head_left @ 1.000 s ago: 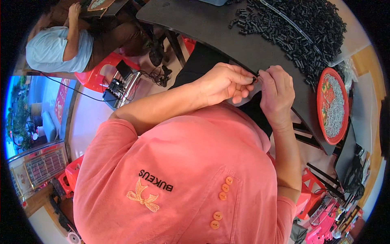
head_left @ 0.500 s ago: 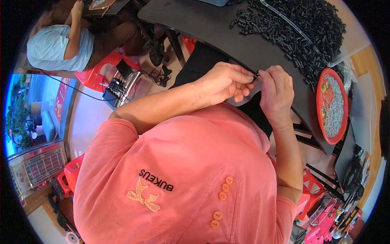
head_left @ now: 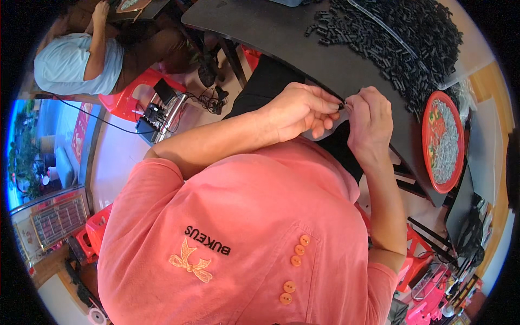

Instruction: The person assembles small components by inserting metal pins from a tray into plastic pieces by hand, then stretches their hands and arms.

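Observation:
My left hand (head_left: pixel 303 111) pinches a small black plastic piece (head_left: pixel 341 106) between thumb and forefinger, close to the table's edge. Against the other end of that piece, my right hand (head_left: pixel 370 116) is closed, its fingertips pressed together. Whatever those right fingertips hold is too small and too covered to name. Beyond both hands, a big heap of short black plastic pieces (head_left: pixel 406 65) lies on the dark table (head_left: pixel 260 27). A red oval tray (head_left: pixel 428 157) at the right carries many small silvery metal parts (head_left: pixel 447 146).
A clear plastic strip (head_left: pixel 382 27) lies across the heap. At the far left another person in a light blue shirt (head_left: pixel 78 62) sits at a separate table. Red plastic stools (head_left: pixel 135 97) and a tangle of black cables (head_left: pixel 208 100) are on the left.
Very little differs. The fingertips of my right hand have shifted slightly at the black piece, and my left hand keeps its pinch on it.

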`<action>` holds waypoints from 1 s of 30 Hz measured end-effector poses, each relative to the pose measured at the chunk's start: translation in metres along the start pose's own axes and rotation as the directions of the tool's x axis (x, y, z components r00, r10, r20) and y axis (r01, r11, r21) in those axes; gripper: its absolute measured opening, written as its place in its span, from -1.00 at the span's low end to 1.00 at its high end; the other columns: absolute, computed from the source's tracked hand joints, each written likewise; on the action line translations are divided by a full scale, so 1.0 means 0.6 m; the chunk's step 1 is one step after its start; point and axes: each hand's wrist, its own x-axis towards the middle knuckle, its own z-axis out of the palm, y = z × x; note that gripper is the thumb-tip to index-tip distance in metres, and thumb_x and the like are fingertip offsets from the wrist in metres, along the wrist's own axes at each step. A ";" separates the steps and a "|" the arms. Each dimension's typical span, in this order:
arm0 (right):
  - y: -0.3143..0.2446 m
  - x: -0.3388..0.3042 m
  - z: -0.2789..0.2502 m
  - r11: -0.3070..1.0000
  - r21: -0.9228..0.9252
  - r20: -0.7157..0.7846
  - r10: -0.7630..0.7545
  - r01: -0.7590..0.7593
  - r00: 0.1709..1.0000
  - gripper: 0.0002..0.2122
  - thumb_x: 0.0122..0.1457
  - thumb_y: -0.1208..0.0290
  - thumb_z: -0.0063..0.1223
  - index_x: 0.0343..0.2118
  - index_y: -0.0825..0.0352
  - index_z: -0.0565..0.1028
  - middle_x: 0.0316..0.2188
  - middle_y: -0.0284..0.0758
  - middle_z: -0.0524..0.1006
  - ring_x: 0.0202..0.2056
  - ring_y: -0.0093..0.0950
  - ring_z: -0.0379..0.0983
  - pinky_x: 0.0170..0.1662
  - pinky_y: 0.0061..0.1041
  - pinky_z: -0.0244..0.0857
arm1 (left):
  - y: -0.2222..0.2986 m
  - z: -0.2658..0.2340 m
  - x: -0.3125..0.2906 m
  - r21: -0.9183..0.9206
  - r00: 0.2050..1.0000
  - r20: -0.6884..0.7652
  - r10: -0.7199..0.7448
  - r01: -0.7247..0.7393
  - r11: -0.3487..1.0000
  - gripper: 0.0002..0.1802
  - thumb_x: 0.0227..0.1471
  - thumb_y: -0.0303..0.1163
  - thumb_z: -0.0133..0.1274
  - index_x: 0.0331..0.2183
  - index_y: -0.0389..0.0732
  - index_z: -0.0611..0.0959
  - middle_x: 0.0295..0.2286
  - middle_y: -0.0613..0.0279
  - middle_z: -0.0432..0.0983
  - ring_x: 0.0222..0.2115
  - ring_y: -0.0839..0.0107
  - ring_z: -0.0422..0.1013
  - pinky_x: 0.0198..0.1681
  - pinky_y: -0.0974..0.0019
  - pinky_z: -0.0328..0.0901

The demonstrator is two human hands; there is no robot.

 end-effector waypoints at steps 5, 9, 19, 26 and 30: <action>-0.004 0.015 -0.030 1.000 0.025 0.122 -0.016 0.014 0.992 -0.79 -0.07 0.48 0.06 -0.30 0.30 0.47 -0.33 -0.26 0.42 -0.20 -0.27 0.41 -0.21 -0.33 0.23 | 0.004 0.008 -0.011 0.016 1.000 -0.018 0.015 -0.014 1.000 -0.75 0.11 -0.56 0.07 -0.16 -0.48 0.52 -0.40 -0.01 0.54 -0.53 0.39 0.48 -0.62 0.39 0.32; -0.002 0.027 -0.044 0.997 0.069 0.191 -0.054 0.041 0.980 -0.82 -0.07 0.47 0.06 -0.34 0.29 0.47 -0.38 -0.28 0.40 -0.26 -0.28 0.41 -0.24 -0.32 0.22 | 0.004 0.010 -0.016 0.052 0.999 -0.034 0.041 -0.039 0.998 -0.77 0.10 -0.55 0.08 -0.18 -0.47 0.55 -0.43 0.02 0.54 -0.56 0.41 0.47 -0.64 0.41 0.32; -0.003 0.048 -0.063 0.984 0.177 0.285 -0.030 -0.022 0.958 -0.82 -0.11 0.50 0.17 -0.39 0.28 0.48 -0.41 -0.31 0.41 -0.33 -0.30 0.40 -0.29 -0.33 0.25 | 0.014 0.017 -0.028 0.115 0.994 -0.023 0.109 -0.105 0.988 -0.80 0.09 -0.54 0.11 -0.23 -0.44 0.58 -0.46 0.08 0.54 -0.59 0.43 0.46 -0.66 0.43 0.30; -0.006 0.050 -0.051 0.879 0.370 0.284 0.201 -0.300 0.938 -0.86 -0.02 0.49 0.22 -0.41 0.28 0.47 -0.50 -0.29 0.44 -0.44 -0.26 0.43 -0.37 -0.32 0.31 | 0.030 0.024 -0.031 0.132 0.989 0.009 0.148 -0.148 0.980 -0.81 0.08 -0.54 0.12 -0.24 -0.43 0.59 -0.46 0.07 0.56 -0.60 0.44 0.46 -0.67 0.42 0.29; -0.016 0.053 -0.043 0.795 0.464 0.213 0.327 -0.390 0.921 -0.89 0.04 0.52 0.20 -0.42 0.31 0.46 -0.51 -0.28 0.46 -0.46 -0.28 0.44 -0.38 -0.36 0.31 | 0.046 0.025 -0.023 0.117 0.990 0.018 0.142 -0.143 0.983 -0.83 0.11 -0.53 0.08 -0.25 -0.44 0.58 -0.45 0.06 0.57 -0.61 0.41 0.45 -0.67 0.40 0.26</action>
